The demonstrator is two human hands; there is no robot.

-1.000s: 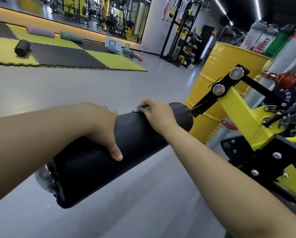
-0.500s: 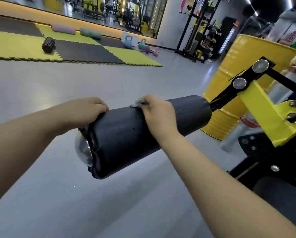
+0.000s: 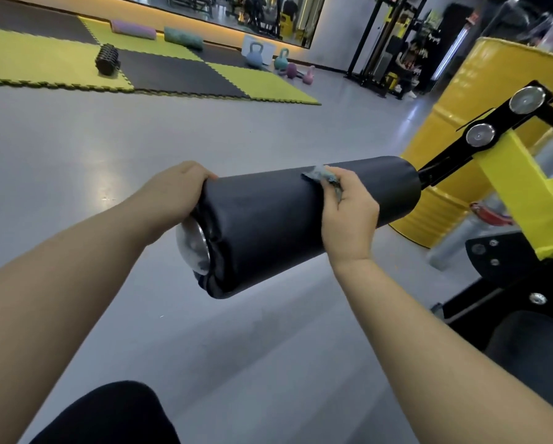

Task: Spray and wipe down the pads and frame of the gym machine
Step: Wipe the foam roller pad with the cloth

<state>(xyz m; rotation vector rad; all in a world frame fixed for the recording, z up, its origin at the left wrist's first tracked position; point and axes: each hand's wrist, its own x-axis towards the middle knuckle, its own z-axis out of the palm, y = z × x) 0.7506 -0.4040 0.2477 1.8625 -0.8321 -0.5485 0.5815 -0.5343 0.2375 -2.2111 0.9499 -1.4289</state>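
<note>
A black roller pad (image 3: 268, 225) sticks out leftward from the machine's yellow and black frame (image 3: 521, 174). Its near end shows a chrome cap (image 3: 193, 248). My left hand (image 3: 175, 190) grips the pad's near end from the far side, fingers curled over the edge. My right hand (image 3: 348, 216) lies on top of the pad's middle and presses a small grey-blue cloth (image 3: 324, 176) against it. No spray bottle is in view.
A yellow drum (image 3: 467, 129) stands behind the frame. Grey floor spreads to the left, with yellow and black mats (image 3: 60, 65), a foam roller (image 3: 107, 60) and kettlebells (image 3: 255, 56) beyond. My dark knee (image 3: 108, 418) is at the bottom; a black seat pad (image 3: 531, 347) sits lower right.
My left hand slid from the pad's middle to its near end. My right hand with the cloth stayed on top of the pad. The camera view shifted so the pad sits further right.
</note>
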